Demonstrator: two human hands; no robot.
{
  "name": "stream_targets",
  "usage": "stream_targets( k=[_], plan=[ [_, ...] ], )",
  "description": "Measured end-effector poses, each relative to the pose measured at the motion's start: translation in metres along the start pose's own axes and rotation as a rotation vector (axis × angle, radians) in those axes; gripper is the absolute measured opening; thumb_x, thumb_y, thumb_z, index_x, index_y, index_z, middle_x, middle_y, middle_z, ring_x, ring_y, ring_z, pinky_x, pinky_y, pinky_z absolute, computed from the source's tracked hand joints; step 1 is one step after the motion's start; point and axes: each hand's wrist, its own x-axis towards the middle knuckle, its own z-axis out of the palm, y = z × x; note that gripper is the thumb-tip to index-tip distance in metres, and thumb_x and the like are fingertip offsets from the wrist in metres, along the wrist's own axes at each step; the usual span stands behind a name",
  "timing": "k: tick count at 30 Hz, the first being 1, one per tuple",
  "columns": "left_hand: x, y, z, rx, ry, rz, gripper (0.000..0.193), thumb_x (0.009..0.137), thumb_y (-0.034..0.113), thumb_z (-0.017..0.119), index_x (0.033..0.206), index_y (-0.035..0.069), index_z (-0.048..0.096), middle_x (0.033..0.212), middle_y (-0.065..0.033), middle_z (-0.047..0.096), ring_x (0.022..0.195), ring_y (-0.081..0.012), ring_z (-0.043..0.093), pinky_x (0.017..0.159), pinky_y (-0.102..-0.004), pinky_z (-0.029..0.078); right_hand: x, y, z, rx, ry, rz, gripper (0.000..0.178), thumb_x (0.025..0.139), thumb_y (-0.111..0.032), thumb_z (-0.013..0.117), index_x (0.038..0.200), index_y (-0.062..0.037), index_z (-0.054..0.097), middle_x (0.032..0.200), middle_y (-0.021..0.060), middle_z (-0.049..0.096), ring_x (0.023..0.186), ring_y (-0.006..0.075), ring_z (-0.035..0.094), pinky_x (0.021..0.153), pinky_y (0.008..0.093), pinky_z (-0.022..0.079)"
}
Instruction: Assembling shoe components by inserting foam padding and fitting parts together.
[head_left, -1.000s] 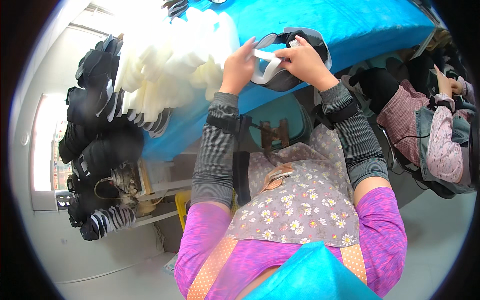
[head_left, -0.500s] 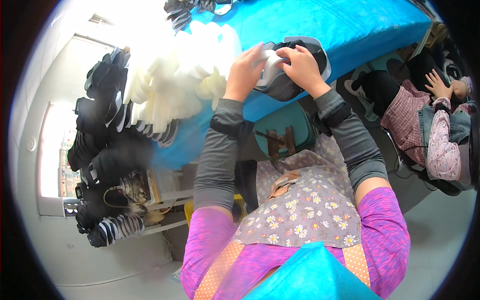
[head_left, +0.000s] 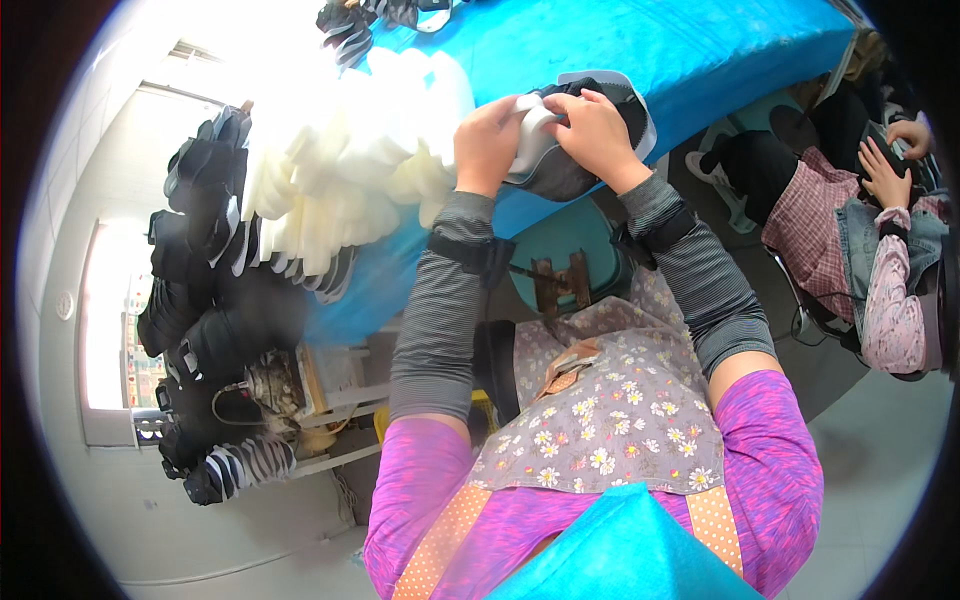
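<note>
Dark cap-like piece: I see this black-and-grey fabric piece (head_left: 568, 174) at the near edge of the blue-covered worktop (head_left: 690, 62), right of the white pads (head_left: 335, 150) piled toward the left end.
White strip: this curved band (head_left: 534, 140) lies along the left side of the piece, between the two hands.
Weight: I judge both light, the strip especially.
Stiffness: the strip looks soft and springy, so I'd expect it to bend and squash under a hard pinch; the dark fabric seems floppy, its pale rim firmer.
Slip and damage: likely grippy rather than slick, and hard to break, though the strip might crease.
Where I'd hold: strip between thumb and fingertips, the piece by its rim.
Left hand: narrow, curled round the strip's left side (head_left: 487, 148); some fingertips are hidden from me.
Right hand: thumb and forefinger nearly together on the strip (head_left: 600, 140), other fingers over the dark fabric.
</note>
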Motion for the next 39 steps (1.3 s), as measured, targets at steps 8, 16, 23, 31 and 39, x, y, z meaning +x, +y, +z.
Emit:
stream_targets(
  k=[8, 16, 23, 31, 39],
  plan=[
    [0.027, 0.006, -0.014, 0.09, -0.215, 0.118, 0.027, 0.086, 0.02, 0.066, 0.107, 0.006, 0.073, 0.098, -0.0117, 0.073, 0.085, -0.0261, 0.071, 0.076, -0.0335, 0.054, 0.0, 0.008, 0.0, 0.022, -0.011, 0.014, 0.025, 0.085, -0.018, 0.067, 0.107, -0.0056, 0.064, 0.096, 0.0078, 0.072, 0.089, 0.0225, 0.067, 0.103, 0.0416, 0.04],
    [0.028, 0.004, -0.02, 0.287, 0.144, 0.403, 0.035, 0.084, 0.031, 0.073, 0.11, 0.007, 0.072, 0.094, -0.0091, 0.071, 0.075, -0.0275, 0.067, 0.071, -0.0348, 0.052, 0.009, 0.016, -0.005, 0.085, -0.144, -0.078, 0.022, 0.083, -0.023, 0.07, 0.1, -0.0088, 0.068, 0.081, 0.0058, 0.069, 0.078, 0.0213, 0.065, 0.1, 0.0406, 0.04],
    [-0.029, 0.021, -0.071, 0.247, -0.413, 0.208, 0.036, 0.082, 0.025, 0.076, 0.113, 0.007, 0.069, 0.115, -0.0078, 0.067, 0.071, -0.0257, 0.065, 0.069, -0.0353, 0.052, 0.014, 0.024, 0.002, 0.097, -0.147, -0.088, 0.024, 0.083, -0.025, 0.071, 0.101, -0.0089, 0.068, 0.084, 0.0065, 0.07, 0.081, 0.0228, 0.067, 0.102, 0.0388, 0.039],
    [-0.03, -0.022, -0.066, 0.29, -0.449, 0.361, 0.022, 0.082, 0.012, 0.07, 0.104, 0.01, 0.071, 0.11, 0.0, 0.069, 0.077, -0.0266, 0.066, 0.071, -0.0349, 0.054, 0.023, 0.013, -0.008, 0.188, -0.322, -0.029, 0.021, 0.08, -0.016, 0.073, 0.097, -0.0051, 0.07, 0.081, 0.0071, 0.071, 0.077, 0.0195, 0.067, 0.094, 0.0328, 0.044],
    [-0.041, -0.002, -0.062, 0.573, -0.447, 0.458, 0.03, 0.082, 0.019, 0.072, 0.108, 0.005, 0.069, 0.117, -0.0015, 0.067, 0.103, -0.027, 0.062, 0.087, -0.0392, 0.05, 0.022, 0.021, -0.005, 0.247, -0.391, 0.061, 0.023, 0.08, -0.014, 0.073, 0.101, -0.0074, 0.071, 0.082, 0.0054, 0.071, 0.078, 0.018, 0.068, 0.107, 0.0377, 0.034]
  ],
)
